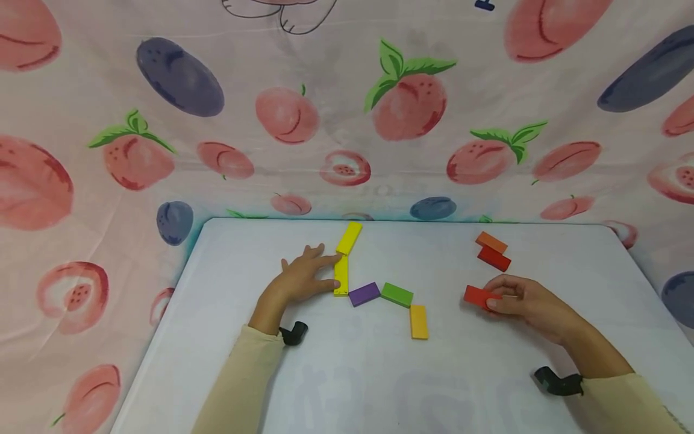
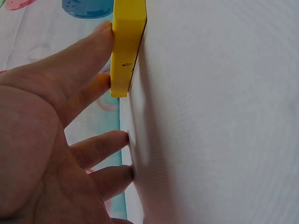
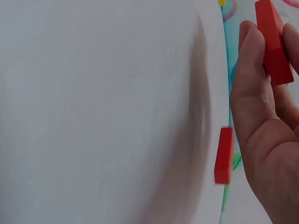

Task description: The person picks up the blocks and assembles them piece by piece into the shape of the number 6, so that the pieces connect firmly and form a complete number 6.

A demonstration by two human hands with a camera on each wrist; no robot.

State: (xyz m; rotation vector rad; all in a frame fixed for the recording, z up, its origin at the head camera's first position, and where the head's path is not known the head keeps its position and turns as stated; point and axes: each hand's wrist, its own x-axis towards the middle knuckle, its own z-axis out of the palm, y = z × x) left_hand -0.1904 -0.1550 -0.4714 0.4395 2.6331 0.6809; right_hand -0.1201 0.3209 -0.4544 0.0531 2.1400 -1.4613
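My left hand (image 1: 300, 275) reaches in from the left with its fingers spread. Its thumb and a fingertip touch the left side of a yellow block (image 2: 128, 46) lying on the table. A second yellow block (image 1: 349, 237) meets this one's far end at a slant. In my right hand (image 1: 534, 306), a red block (image 1: 478, 297) is pinched between thumb and fingers. The right wrist view shows that red block (image 3: 273, 46) held off the white surface. From the near yellow block, a purple block (image 1: 364, 294), a green block (image 1: 397, 295) and an orange-yellow block (image 1: 418, 322) run rightward in a bent line.
Beyond my right hand lie another red block (image 1: 494, 259) and an orange block (image 1: 491, 242), touching. The white table (image 1: 347, 380) ends at a fruit-patterned cloth (image 1: 325, 66) behind. A dark wrist mount (image 1: 558, 383) sticks out from the right sleeve, another (image 1: 294, 333) from the left.
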